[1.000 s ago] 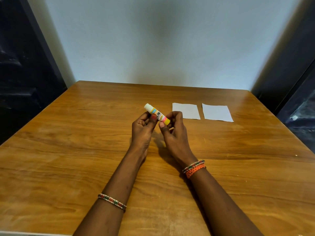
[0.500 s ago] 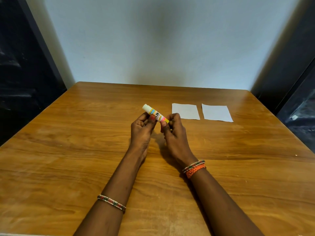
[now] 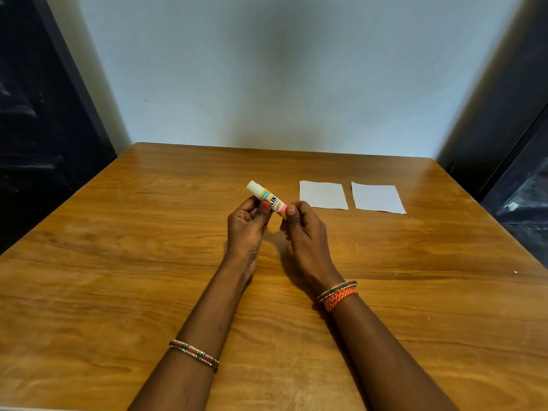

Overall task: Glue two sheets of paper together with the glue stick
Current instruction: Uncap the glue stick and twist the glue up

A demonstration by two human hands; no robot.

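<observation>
A small glue stick with a white cap and a yellow, blue and pink label is held above the middle of the wooden table, tilted with its cap up and to the left. My left hand pinches its middle between thumb and fingers. My right hand grips its lower end with thumb and curled fingers. Two white paper sheets lie flat side by side to the right: the left sheet and the right sheet, a narrow gap between them.
A pale wall stands behind the table's far edge. Dark surfaces flank the table on both sides. Bangles circle both wrists.
The glue stick and both hands have shifted slightly; my right fingers have closed further around the stick's lower end. The paper sheets have not moved.
</observation>
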